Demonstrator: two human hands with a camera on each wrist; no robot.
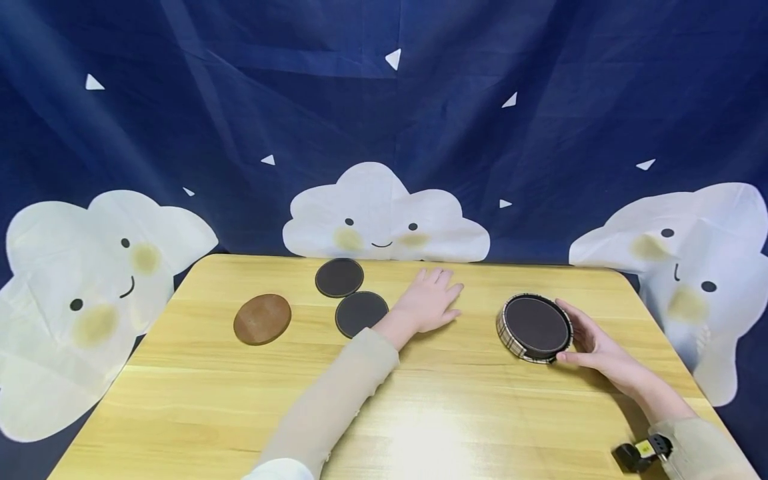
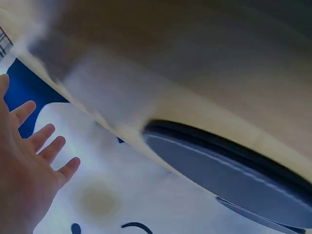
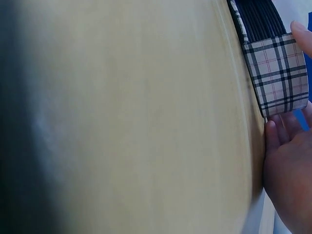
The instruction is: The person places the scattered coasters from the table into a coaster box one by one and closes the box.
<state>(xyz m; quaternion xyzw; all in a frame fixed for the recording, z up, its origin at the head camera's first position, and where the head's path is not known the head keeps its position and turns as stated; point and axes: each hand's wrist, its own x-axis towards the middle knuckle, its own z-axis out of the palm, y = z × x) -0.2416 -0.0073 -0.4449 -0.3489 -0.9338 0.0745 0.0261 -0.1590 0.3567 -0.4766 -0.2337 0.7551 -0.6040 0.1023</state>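
Note:
My right hand (image 1: 600,350) holds a round coaster holder (image 1: 509,340) by its right side, thumb at the front and fingers round the back. Plaid covers the holder's wall (image 3: 278,73), and a stack of black coasters (image 1: 536,324) fills it; their edges show through a gap in the right wrist view. Over the middle of the table, my left hand (image 1: 427,303) has its fingers spread and holds nothing. Just left of that wrist lies a black round coaster (image 1: 360,313), partly behind the forearm. Another black coaster (image 1: 339,277) lies behind it, their edges close together.
A brown round coaster (image 1: 262,319) lies on the left part of the wooden table (image 1: 198,393). Behind the table's far edge hangs a dark blue cloth (image 1: 360,120) with white smiling clouds. A small black device (image 1: 643,453) is on my right wrist.

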